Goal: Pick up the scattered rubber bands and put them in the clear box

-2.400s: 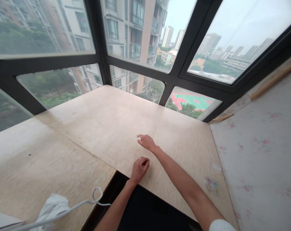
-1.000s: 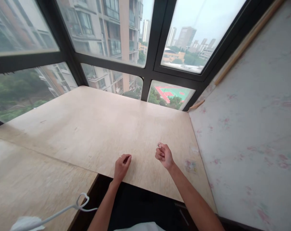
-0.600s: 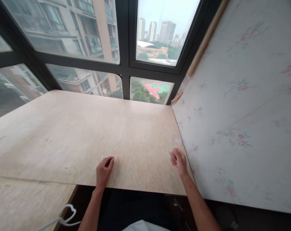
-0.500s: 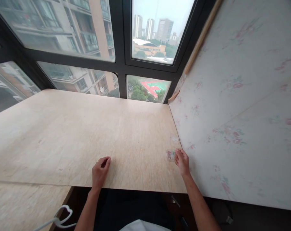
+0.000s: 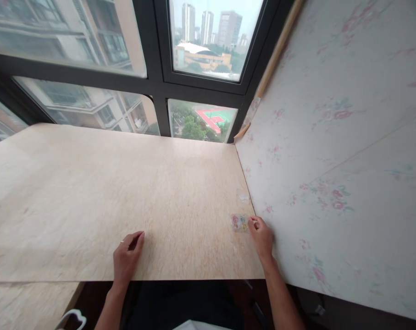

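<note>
My right hand [image 5: 263, 236] lies at the right edge of the pale wooden board [image 5: 125, 183]. Its fingers are curled together, and the tips touch the right side of a small clear plastic box [image 5: 238, 222] with tiny coloured pieces inside. Whatever the fingers pinch is too small to make out. My left hand [image 5: 127, 256] rests near the board's front edge, thumb and forefinger curled into a loose pinch. A tiny pale thing shows at its knuckles, but I cannot name it.
A flowered wall panel [image 5: 331, 174] rises along the board's right side. Dark-framed windows [image 5: 159, 87] close off the back. A small clear scrap [image 5: 244, 197] lies beyond the box. A white hanger tip [image 5: 72, 316] pokes in at bottom left, by a second board [image 5: 25, 302].
My view has swung to the right. My right hand, pinching a small ring-like thing, moved from the board's middle to the clear box by the wall. My left hand stayed curled on the board.
</note>
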Available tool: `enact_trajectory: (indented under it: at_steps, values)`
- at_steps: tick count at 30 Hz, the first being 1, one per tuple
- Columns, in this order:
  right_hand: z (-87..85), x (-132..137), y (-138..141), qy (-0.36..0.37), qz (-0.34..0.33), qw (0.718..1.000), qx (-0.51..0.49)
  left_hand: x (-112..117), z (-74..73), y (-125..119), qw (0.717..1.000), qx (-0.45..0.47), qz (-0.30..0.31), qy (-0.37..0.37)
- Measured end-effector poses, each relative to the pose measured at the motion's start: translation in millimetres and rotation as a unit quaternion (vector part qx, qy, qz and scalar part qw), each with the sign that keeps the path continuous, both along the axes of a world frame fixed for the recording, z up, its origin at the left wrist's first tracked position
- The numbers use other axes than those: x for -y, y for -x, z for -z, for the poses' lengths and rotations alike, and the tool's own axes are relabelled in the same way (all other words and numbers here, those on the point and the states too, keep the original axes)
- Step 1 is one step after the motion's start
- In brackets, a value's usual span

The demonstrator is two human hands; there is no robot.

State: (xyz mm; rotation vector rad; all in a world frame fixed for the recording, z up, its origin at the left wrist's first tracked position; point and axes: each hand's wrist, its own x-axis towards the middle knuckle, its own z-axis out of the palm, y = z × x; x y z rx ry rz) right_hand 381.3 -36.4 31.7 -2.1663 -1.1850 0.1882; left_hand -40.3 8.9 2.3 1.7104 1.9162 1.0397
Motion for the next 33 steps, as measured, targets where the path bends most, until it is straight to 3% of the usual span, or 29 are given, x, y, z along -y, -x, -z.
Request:
enact_trajectory:
  at_steps: [4, 7, 14, 19, 24, 33]
  values:
    - [-3.7, 4.0, -1.3, -0.019, 0.017, 0.999, -0.027, 1.1, 2.2, 0.5, 1.000, -0.021, 0.002, -0.017]
    - [-4.9, 8.5, 5.6, -0.036, -0.013, 0.998, -0.049, 1.5, 2.4, 0.1, 0.999, -0.029, -0.002, -0.022]
    - [14.6, 21.2, 53.8, -0.024, -0.204, 0.976, -0.066, 1.8, -0.7, -1.8, 0.999, -0.026, -0.012, -0.017]
    - [35.5, 22.5, 88.7, -0.016, -0.285, 0.956, -0.064, 2.3, -0.4, -0.5, 1.000, -0.018, -0.008, -0.015]
    - [45.1, 16.8, 100.6, -0.034, -0.280, 0.959, -0.032, 2.8, 3.6, 1.7, 1.000, -0.006, 0.004, -0.014]
    - [44.4, 12.3, 100.7, -0.043, -0.267, 0.962, -0.035, 2.9, 1.1, -0.1, 1.000, 0.011, 0.007, -0.014]
